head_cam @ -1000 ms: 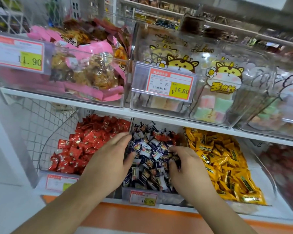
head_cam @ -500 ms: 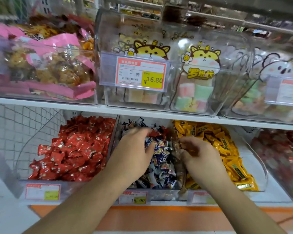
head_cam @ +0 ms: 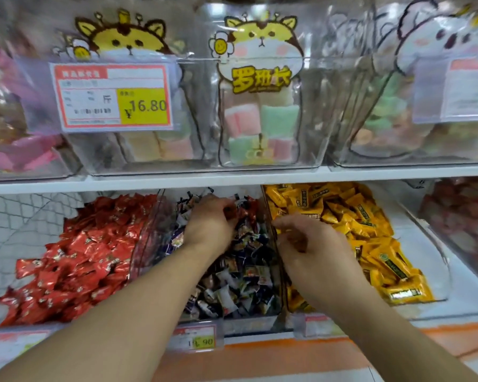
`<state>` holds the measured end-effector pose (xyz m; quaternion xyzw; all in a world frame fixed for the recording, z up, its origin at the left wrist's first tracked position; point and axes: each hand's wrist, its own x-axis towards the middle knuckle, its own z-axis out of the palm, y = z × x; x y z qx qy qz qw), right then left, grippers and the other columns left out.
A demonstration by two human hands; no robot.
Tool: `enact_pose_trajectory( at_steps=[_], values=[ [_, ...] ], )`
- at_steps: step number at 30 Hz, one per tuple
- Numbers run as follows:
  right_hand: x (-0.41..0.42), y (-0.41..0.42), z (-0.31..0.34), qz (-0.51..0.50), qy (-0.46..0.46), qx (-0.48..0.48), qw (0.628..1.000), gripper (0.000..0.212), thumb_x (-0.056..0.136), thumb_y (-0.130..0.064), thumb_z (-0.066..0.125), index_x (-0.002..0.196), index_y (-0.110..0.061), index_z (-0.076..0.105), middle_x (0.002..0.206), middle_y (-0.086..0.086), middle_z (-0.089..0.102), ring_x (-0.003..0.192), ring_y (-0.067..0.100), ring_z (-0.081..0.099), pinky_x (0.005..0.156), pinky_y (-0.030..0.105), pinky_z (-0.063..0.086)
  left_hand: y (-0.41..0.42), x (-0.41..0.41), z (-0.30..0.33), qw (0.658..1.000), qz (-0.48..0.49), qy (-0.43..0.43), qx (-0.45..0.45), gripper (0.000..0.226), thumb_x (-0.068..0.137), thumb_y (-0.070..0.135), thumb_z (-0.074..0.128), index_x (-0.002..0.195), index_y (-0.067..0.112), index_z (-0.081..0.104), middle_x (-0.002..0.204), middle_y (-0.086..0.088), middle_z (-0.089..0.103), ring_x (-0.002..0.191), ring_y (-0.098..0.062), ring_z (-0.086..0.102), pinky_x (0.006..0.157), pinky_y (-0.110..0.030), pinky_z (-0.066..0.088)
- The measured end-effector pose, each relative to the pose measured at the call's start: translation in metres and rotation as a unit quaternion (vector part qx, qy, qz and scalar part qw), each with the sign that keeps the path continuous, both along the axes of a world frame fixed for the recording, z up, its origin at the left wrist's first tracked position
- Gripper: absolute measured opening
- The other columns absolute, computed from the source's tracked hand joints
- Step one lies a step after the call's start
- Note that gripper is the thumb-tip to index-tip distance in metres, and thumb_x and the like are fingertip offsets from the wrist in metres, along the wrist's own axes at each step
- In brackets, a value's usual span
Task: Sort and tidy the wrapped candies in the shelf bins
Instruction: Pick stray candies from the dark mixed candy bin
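Three clear bins sit on the lower shelf: red candies [head_cam: 75, 257] on the left, mixed dark-wrapped candies [head_cam: 240, 271] in the middle, yellow candies [head_cam: 370, 232] on the right. My left hand [head_cam: 209, 224] reaches deep into the middle bin. Its fingers curl round a few stray red candies [head_cam: 246, 212] at the back of the pile. My right hand [head_cam: 315, 246] hovers over the divider wall [head_cam: 276, 274] between the middle and yellow bins. Its fingers are curled inward, and whether they hold anything is hidden.
The upper shelf edge [head_cam: 232, 179] runs just above my left hand and carries clear bins of pastel sweets [head_cam: 260, 125] with a 16.80 price tag [head_cam: 112, 96]. Another bin of dark red sweets [head_cam: 464, 216] stands at the far right. Price tags line the lower shelf front [head_cam: 196, 339].
The view has moved closer and to the right. My left hand pushed further back in the middle bin to the red candies. My right hand shifted from the middle bin to the divider.
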<state>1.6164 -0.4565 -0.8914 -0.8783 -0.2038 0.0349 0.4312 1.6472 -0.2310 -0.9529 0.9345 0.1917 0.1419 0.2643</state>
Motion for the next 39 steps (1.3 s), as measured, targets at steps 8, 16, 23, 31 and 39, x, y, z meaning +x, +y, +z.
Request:
enact_pose_trajectory(
  at_steps=[8,16,23,31,39],
  values=[
    [-0.008,-0.002,0.005,0.010,0.005,-0.001,1.000,0.033,0.100,-0.014,0.055,0.126,-0.032,0.065,0.085,-0.009,0.067,0.041,0.006,0.051,0.039,0.019,0.037,-0.006,-0.014,0.009,0.999,0.012,-0.044,-0.021,0.008,0.091,0.016,0.075,0.092,0.022,0.069,0.081,0.011,0.062,0.067,-0.006,0.057,0.053,-0.008,0.034],
    [-0.008,0.004,0.010,0.002,-0.033,-0.026,0.999,0.031,0.101,-0.019,0.058,0.129,-0.031,0.062,0.113,-0.011,0.068,0.079,0.003,0.067,0.059,0.019,0.051,-0.014,-0.042,0.034,0.980,0.063,-0.160,-0.098,0.005,0.089,0.019,0.079,0.087,0.022,0.075,0.083,0.016,0.070,0.078,-0.004,0.065,0.068,-0.010,0.046],
    [-0.023,0.031,0.017,0.074,-0.133,-0.068,0.986,0.046,0.100,-0.017,0.063,0.144,-0.030,0.056,0.137,-0.013,0.058,0.129,0.007,0.049,0.103,0.015,0.033,-0.030,-0.111,0.057,0.972,0.018,-0.141,-0.186,0.014,0.088,0.021,0.081,0.082,0.032,0.076,0.079,0.022,0.071,0.081,0.008,0.064,0.067,-0.002,0.044],
    [-0.051,0.054,0.015,0.070,-0.083,-0.034,0.993,0.009,0.098,-0.028,0.070,0.105,-0.033,0.072,0.085,-0.017,0.071,0.077,0.001,0.064,0.066,0.018,0.054,-0.028,-0.166,0.069,0.962,0.027,-0.145,-0.230,0.021,0.089,0.015,0.079,0.085,0.035,0.073,0.087,0.025,0.071,0.086,0.008,0.066,0.076,-0.012,0.053],
    [-0.067,0.080,0.014,0.055,-0.023,0.032,0.998,0.016,0.094,-0.028,0.073,0.085,-0.027,0.061,0.072,0.004,0.057,0.056,0.006,0.046,0.056,0.028,0.047,0.042,-0.200,0.094,0.965,0.104,-0.206,-0.121,0.022,0.090,0.016,0.075,0.090,0.037,0.070,0.089,0.022,0.071,0.080,0.006,0.066,0.068,-0.010,0.051]
  ],
)
